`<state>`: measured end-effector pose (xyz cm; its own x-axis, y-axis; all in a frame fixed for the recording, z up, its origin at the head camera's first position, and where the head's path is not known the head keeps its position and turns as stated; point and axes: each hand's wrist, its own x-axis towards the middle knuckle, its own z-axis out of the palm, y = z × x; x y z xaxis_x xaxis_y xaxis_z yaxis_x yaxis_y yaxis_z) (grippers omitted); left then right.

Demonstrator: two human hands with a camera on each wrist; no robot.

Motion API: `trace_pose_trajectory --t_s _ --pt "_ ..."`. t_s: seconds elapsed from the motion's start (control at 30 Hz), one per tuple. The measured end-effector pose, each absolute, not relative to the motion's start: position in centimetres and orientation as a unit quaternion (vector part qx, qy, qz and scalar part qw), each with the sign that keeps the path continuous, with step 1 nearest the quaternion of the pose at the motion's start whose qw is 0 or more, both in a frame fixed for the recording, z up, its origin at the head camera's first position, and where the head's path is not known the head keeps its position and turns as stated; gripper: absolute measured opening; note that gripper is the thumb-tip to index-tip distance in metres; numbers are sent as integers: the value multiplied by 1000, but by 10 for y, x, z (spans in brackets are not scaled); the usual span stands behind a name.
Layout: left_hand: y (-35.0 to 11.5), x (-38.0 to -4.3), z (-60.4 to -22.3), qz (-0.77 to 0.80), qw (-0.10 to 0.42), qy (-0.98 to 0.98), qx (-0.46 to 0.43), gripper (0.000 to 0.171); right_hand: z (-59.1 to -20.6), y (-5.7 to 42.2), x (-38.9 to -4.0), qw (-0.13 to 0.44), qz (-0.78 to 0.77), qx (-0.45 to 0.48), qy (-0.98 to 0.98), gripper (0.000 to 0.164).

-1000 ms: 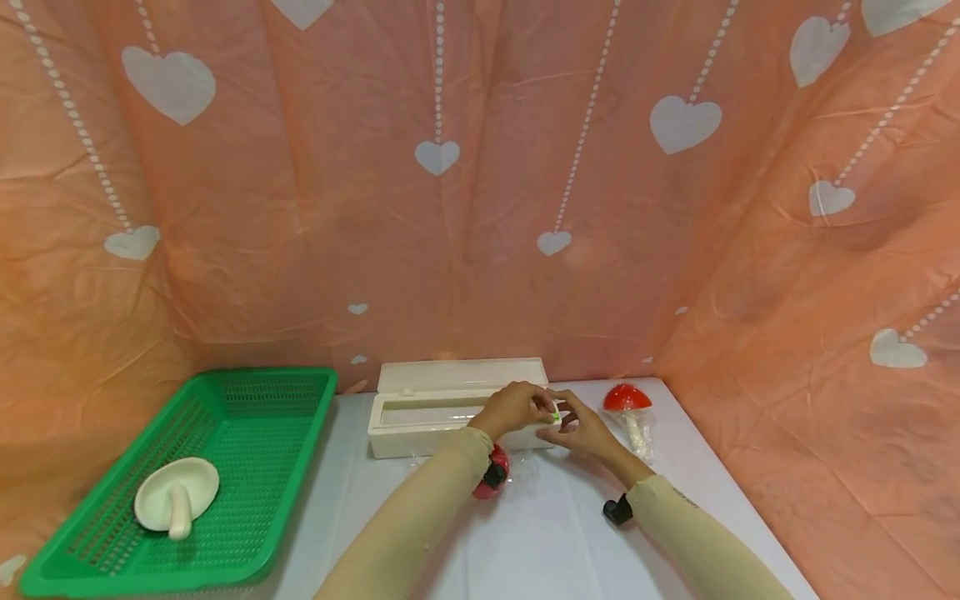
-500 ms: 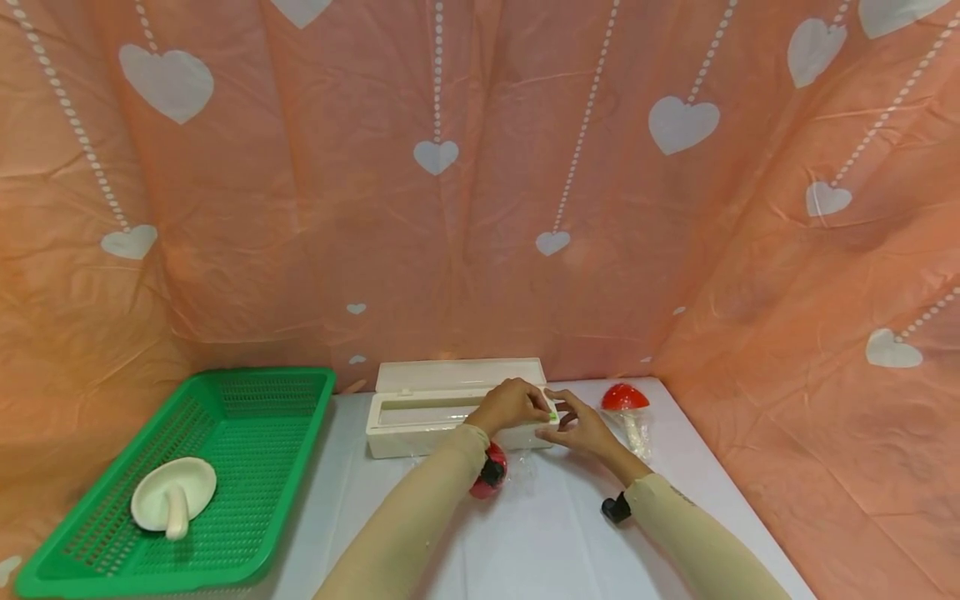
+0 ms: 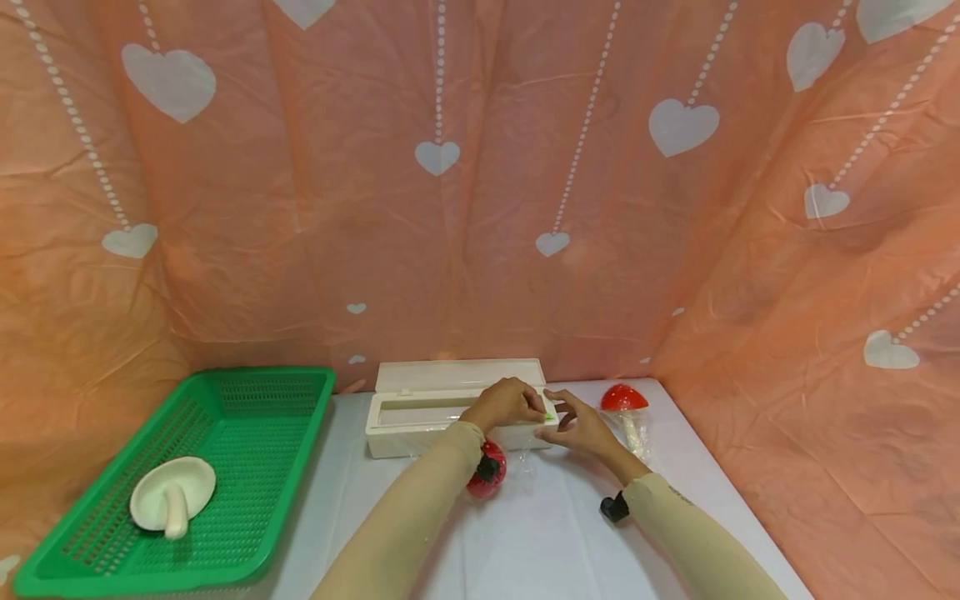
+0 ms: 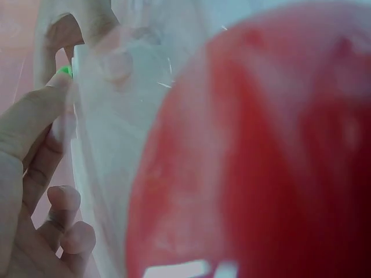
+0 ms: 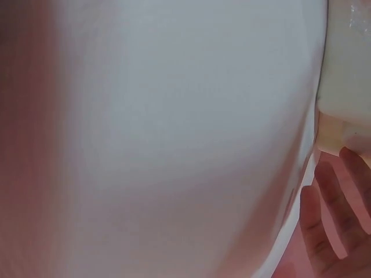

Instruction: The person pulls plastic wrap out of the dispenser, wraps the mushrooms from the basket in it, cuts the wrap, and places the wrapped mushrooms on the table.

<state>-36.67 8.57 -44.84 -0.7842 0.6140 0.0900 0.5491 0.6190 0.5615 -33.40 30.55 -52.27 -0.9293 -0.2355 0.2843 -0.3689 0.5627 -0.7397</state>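
Observation:
A white cling film dispenser (image 3: 405, 442) lies across the back of the table, its lid (image 3: 461, 373) raised. At its right end, my left hand (image 3: 506, 404) pinches the small green slide cutter (image 3: 549, 417); the thumb meets it in the left wrist view. My right hand (image 3: 581, 423) grips the dispenser's right end, thumb in front and other fingers around the end and behind. Clear film (image 3: 525, 471) hangs forward from the dispenser. Under my left wrist is a red, rounded thing (image 3: 487, 479), large and blurred in the left wrist view, with film over it.
A red-capped toy mushroom (image 3: 624, 398), its pale stem in clear film, lies at the back right. On the left stands a green basket (image 3: 300, 467) with a white mushroom-shaped piece (image 3: 176, 496) in it. An orange curtain (image 3: 480, 275) closes off the back and sides.
My left hand has slid slightly left along the dispenser with the green slide cutter. The right hand stays at the dispenser's end.

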Motion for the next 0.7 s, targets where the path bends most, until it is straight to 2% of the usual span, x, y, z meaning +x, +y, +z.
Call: trace_pose_trajectory --t_s 0.7 --pt "61 -369 -449 282 65 902 321 8 -518 302 -332 61 428 148 -889 70"
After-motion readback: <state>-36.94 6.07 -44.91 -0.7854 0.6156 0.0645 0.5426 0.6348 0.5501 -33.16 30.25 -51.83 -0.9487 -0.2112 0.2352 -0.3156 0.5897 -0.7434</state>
